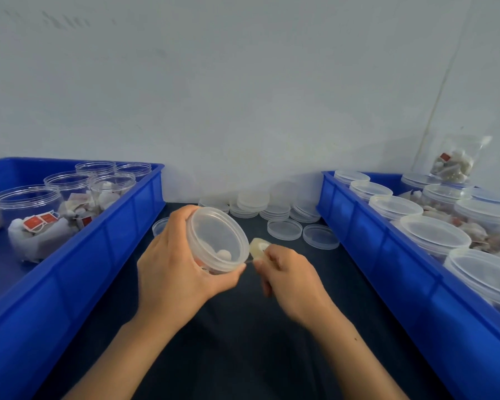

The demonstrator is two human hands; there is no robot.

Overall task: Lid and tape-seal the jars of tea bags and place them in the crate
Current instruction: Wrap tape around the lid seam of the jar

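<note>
My left hand (172, 262) grips a clear plastic jar (217, 241) with its lid on, tilted so the lid faces me; tea bags show faintly inside. My right hand (290, 280) holds a small roll of clear tape (259, 247) right beside the jar's lid rim. A thin strip of tape runs from the roll to the rim near my left thumb. The blue crate on the right (387, 272) holds several lidded jars of tea bags. The blue crate on the left (104, 243) holds several open jars with tea bags.
Loose clear lids (285, 228) lie and stack on the dark table (237, 342) along the back wall between the crates. A clear bag of tea bags (453, 164) stands at the far right corner behind the right crate.
</note>
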